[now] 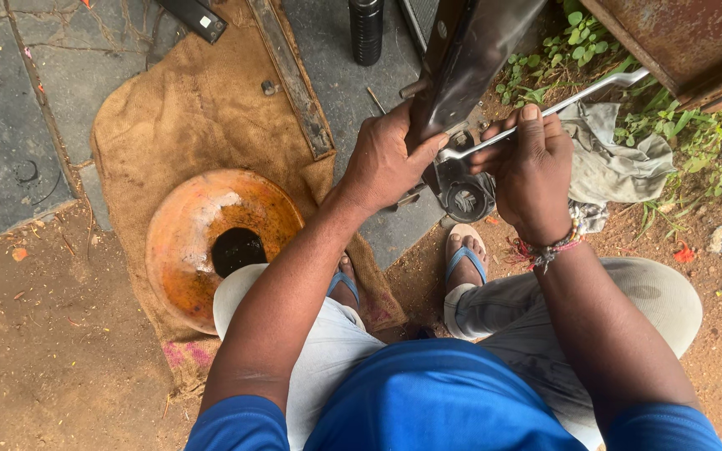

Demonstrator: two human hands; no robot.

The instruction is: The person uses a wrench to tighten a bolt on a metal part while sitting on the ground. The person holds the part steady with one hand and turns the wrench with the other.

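Note:
My left hand [386, 159] grips the lower end of a dark metal bar or frame part [470, 58] that slants up toward the top of the view. My right hand [532, 163] is closed around a long silver wrench [595, 90], whose head meets the bar's end near a round black fitting [465, 199]. The wrench handle runs up and to the right over the weeds. Both hands sit close together above my feet in blue sandals [466, 255].
An orange rusty bowl [198, 230] with dark liquid rests on a burlap sack [202, 108] to the left. A grey rag [616, 159] lies to the right. A black bottle [367, 29], a flat metal strip [294, 79] and a rusty metal panel [687, 38] lie further off.

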